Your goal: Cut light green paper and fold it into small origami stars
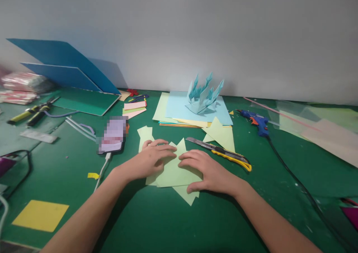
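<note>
A pale green paper piece (pixel 175 172) lies on the green table (pixel 156 223) in front of me. My left hand (pixel 152 159) rests flat on its left part, fingers stretched toward the middle. My right hand (pixel 208 171) presses flat on its right part, fingertips nearly meeting the left hand's. More pale green paper pieces (pixel 220 133) lie just behind and under it. A yellow utility knife (pixel 223 154) with its blade out lies right behind my right hand.
A light blue folded paper model (pixel 204 94) stands on a stack of coloured sheets (pixel 179 109) at the back. A phone (pixel 113 135) on a cable lies left, a blue glue gun (pixel 257 120) right, blue boards (pixel 64 64) and tools (pixel 30 113) far left, a yellow square (pixel 40 215) near left.
</note>
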Demonstrator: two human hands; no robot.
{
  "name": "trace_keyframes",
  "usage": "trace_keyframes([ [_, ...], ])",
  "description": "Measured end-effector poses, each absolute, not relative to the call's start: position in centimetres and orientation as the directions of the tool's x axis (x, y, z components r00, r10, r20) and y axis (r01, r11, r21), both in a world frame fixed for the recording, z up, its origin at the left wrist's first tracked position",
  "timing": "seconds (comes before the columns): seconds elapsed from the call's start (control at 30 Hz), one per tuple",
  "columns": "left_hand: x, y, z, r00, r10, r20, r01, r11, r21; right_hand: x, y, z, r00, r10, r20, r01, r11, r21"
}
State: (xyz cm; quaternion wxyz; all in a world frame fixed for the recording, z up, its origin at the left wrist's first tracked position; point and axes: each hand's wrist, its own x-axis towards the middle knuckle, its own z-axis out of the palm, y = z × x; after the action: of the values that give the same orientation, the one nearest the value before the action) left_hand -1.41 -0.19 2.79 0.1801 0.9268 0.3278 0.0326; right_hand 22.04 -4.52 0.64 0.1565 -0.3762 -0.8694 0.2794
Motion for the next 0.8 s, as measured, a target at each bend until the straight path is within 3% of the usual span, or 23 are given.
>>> trace_keyframes([
  [0.27,-3.4,-0.1,4.0,0.815,0.578,-0.048,0.544,-0.733,0.409,22.2,-4.4,0.5,-0.668,0.741,0.070,0.550,0.555,-0.625],
  [0.4,-2.8,-0.3,3.9,0.796,0.605,0.037,0.534,-0.728,0.430,22.5,-4.5,0.5,-0.664,0.740,0.107,0.526,0.564,-0.637],
  [0.63,-1.4,-0.2,2.4,0.797,0.561,0.226,0.486,-0.816,0.312,22.6,-4.8,0.8,-0.657,0.710,0.252,0.474,0.650,-0.594],
  [0.8,-1.1,-0.3,1.7,0.816,0.528,0.237,0.449,-0.835,0.318,22.5,-4.9,0.4,-0.672,0.689,0.271,0.480,0.683,-0.550],
])
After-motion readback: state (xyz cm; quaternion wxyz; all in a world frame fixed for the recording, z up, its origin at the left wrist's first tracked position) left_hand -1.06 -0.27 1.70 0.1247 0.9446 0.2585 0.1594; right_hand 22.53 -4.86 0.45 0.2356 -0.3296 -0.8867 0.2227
